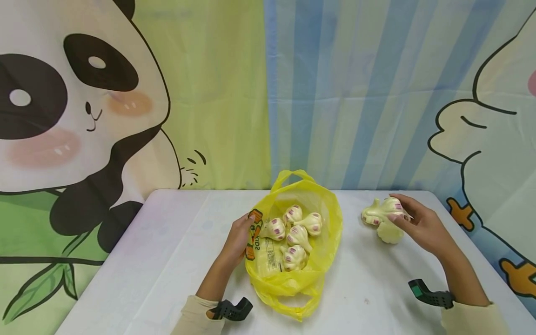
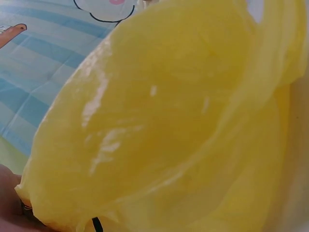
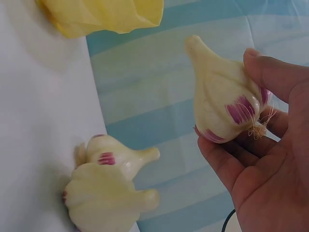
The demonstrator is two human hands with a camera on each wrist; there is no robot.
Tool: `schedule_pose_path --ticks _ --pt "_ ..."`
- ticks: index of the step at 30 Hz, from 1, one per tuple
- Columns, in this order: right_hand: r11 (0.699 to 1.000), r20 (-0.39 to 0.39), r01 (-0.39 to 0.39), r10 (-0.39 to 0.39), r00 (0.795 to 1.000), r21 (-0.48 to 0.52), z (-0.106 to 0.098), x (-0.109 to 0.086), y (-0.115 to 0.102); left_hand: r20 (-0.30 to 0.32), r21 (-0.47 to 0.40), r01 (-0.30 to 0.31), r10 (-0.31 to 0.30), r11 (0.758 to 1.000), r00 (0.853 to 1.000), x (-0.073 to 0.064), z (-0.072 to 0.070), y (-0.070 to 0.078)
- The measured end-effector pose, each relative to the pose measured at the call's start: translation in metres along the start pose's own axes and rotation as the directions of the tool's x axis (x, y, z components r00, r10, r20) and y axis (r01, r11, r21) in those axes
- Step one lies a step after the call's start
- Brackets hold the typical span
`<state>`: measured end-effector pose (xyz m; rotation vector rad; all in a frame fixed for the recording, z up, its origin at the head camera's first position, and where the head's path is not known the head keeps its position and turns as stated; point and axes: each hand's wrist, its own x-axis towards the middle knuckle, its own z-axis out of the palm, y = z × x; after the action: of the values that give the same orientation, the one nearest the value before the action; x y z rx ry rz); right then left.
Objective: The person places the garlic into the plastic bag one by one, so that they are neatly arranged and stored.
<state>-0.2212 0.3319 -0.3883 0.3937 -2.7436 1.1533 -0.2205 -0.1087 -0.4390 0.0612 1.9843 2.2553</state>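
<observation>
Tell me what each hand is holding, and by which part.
The right hand holds a garlic bulb by its round body; the left hand grips the bag by its printed side edge.

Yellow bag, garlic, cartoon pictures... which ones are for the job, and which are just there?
For the job, it seems:
yellow bag, gripped by the left hand
five garlic bulbs showing inside it
garlic bulb held in the right hand
two loose garlic bulbs on the table

Just there:
panda picture
white cartoon creature
black wristbands
</observation>
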Motion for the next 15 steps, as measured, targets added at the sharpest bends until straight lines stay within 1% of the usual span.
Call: schedule_pose_path --ticks 7,11,15 --pt "1.000 0.008 -0.001 0.001 1.000 0.007 0.001 0.006 -0.010 0.001 -0.003 -0.005 0.005 1.000 1.000 0.000 0.000 0.000" --pt "1.000 0.003 0.018 -0.018 1.000 0.011 0.003 0.009 -0.014 0.001 0.002 -0.010 0.010 1.000 1.000 0.001 0.001 0.000" --pt "0.998 0.002 0.047 -0.047 0.999 0.040 0.006 0.011 -0.017 0.003 0.006 -0.009 0.009 1.000 1.000 0.000 0.001 0.000"
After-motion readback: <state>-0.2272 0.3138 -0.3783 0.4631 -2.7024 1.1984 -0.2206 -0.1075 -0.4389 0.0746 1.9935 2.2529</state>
